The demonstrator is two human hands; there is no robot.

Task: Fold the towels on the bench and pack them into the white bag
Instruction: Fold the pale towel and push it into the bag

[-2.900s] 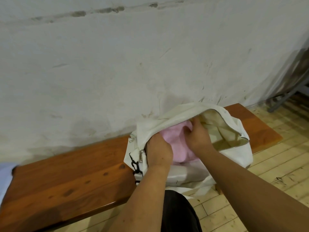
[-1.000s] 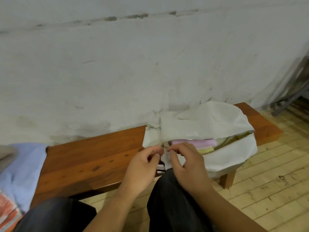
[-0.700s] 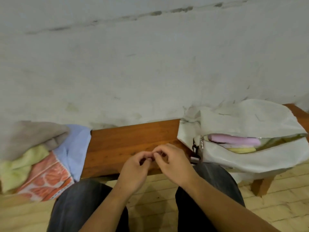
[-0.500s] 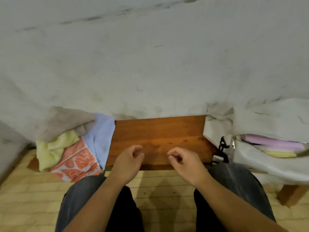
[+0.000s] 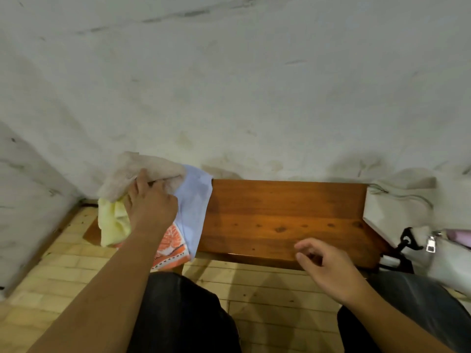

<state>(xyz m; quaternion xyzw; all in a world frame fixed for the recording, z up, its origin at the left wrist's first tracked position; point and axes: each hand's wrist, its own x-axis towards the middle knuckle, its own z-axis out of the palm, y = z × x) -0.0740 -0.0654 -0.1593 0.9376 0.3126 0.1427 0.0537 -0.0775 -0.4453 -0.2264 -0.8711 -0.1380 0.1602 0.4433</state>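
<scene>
Towels point(image 5: 190, 217) lie in a loose heap at one end of the bench point(image 5: 280, 212), directly under the left hand point(image 5: 150, 205). They look soft, light and limp, so I judge that any one of them will sag and drag its neighbours unless it is taken by an edge or corner and lifted clear; the beige towel point(image 5: 153, 165) sits on top, bunched just beyond the fingers point(image 5: 164, 191), and its near fold looks the best place to take hold; most of those fingers bend into that fold while one lies straight up across the cloth, so the hand seems to be gripping it; a yellow towel point(image 5: 112, 222) spills out beside the hand on the side away from the bag, a pale blue towel point(image 5: 196, 197) spreads flat on the other side of the knuckles, and an orange-patterned towel point(image 5: 170, 248) shows beside the wrist, hanging over the bench's front edge; the right hand point(image 5: 328, 273) hovers over that edge, fingers loosely curled, holding nothing; well apart from those fingers, on the side they point away from, sits the white bag point(image 5: 397, 207), unzipped, a pink towel point(image 5: 462, 236) showing inside.
</scene>
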